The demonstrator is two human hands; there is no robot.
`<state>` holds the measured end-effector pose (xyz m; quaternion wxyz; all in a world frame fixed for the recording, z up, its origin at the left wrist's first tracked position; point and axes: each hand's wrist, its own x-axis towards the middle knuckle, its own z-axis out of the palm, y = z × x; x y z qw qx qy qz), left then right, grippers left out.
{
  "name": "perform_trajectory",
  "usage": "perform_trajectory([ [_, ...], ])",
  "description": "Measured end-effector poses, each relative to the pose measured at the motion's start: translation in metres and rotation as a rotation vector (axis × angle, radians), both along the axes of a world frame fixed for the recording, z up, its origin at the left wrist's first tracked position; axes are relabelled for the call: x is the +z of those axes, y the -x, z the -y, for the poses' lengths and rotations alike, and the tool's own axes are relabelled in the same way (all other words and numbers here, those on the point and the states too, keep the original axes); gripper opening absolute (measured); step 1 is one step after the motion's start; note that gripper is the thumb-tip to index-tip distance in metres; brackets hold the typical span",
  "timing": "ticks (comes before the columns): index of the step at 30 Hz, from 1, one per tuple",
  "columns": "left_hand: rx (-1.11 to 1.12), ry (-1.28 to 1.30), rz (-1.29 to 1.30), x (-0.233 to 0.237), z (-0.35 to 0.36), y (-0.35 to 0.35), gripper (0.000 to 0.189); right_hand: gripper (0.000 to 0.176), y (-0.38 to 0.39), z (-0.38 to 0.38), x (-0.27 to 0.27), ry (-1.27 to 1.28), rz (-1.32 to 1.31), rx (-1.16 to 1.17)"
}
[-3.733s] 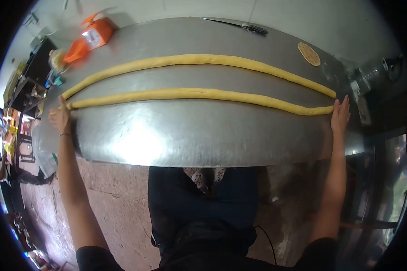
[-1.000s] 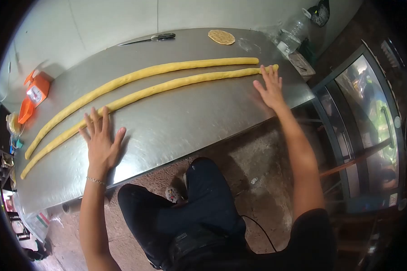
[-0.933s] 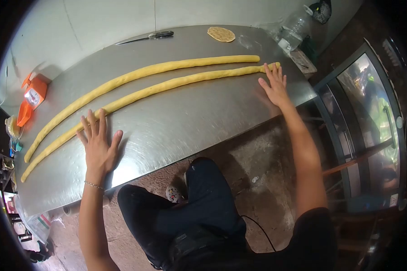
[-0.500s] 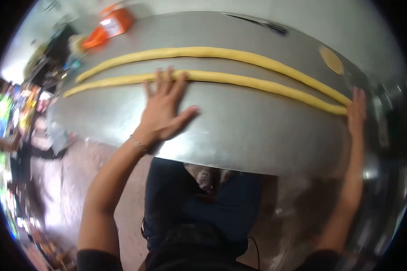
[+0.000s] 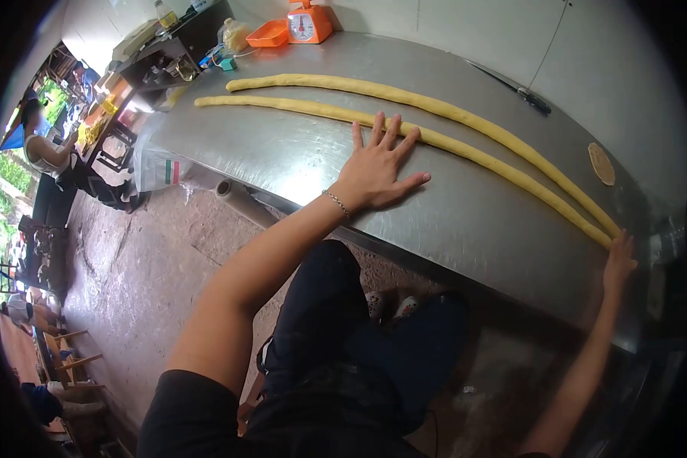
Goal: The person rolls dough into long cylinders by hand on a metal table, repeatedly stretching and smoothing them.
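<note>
Left hand (image 5: pixel 378 164) flat and splayed, grip released, fingertips on near dough rope (image 5: pixel 466 149): long, smooth, yellow, laid across shiny steel worktop (image 5: pixel 282 153). Right hand (image 5: pixel 618 261) likewise unclenched, at its tapered end.

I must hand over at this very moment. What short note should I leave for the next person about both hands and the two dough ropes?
Left hand: open and flat, fingers across the middle of the near dough rope.
Right hand: open, at the right end of that same rope, near the table edge.
Things: the near rope and the far dough rope lie side by side, apart, on the steel table. No hand touches the far one. The orange scale, knife and flat dough disc lie beyond them.
Done: both ropes are long and thin.
Left: neither rope is cut.
</note>
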<state>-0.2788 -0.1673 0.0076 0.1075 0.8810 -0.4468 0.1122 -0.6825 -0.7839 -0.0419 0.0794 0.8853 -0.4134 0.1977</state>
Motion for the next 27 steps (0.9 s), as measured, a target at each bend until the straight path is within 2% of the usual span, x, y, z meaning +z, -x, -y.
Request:
perform_trajectory([
  [6, -0.002, 0.052, -0.013, -0.001, -0.003, 0.001, 0.093, 0.073, 0.013, -0.045, 0.004, -0.063, -0.047, -0.145],
  [9, -0.001, 0.066, -0.032, -0.002, -0.001, 0.001, 0.091, 0.064, 0.017, -0.070, 0.008, 0.060, -0.006, -0.163],
  [11, -0.012, 0.073, -0.048, -0.004, -0.003, 0.001, 0.088, 0.046, 0.014, -0.093, 0.010, 0.272, 0.108, -0.113],
  [13, -0.012, 0.095, -0.029, -0.001, -0.004, 0.002, 0.082, 0.032, -0.001, -0.150, 0.040, 0.291, 0.222, -0.041],
  [14, -0.047, 0.151, -0.050, -0.003, -0.006, -0.001, 0.077, 0.036, -0.002, -0.159, 0.043, 0.241, 0.219, -0.090],
  [15, -0.048, 0.148, -0.071, -0.002, -0.006, 0.000, 0.074, 0.043, -0.001, -0.163, 0.042, 0.413, 0.183, -0.150],
  [18, -0.019, 0.068, 0.005, -0.009, -0.004, -0.003, 0.072, 0.066, 0.006, -0.151, 0.026, 0.393, 0.179, -0.151],
  [20, -0.020, 0.065, -0.004, -0.005, -0.001, 0.000, 0.073, 0.079, 0.006, -0.152, 0.029, 0.127, 0.153, -0.114],
  [24, -0.020, 0.062, 0.018, -0.006, -0.002, 0.001, 0.071, 0.087, -0.004, -0.157, 0.045, -0.158, 0.041, -0.167],
  [27, -0.023, 0.050, 0.023, -0.006, -0.002, -0.001, 0.072, 0.088, -0.011, -0.144, 0.047, -0.147, 0.005, -0.156],
])
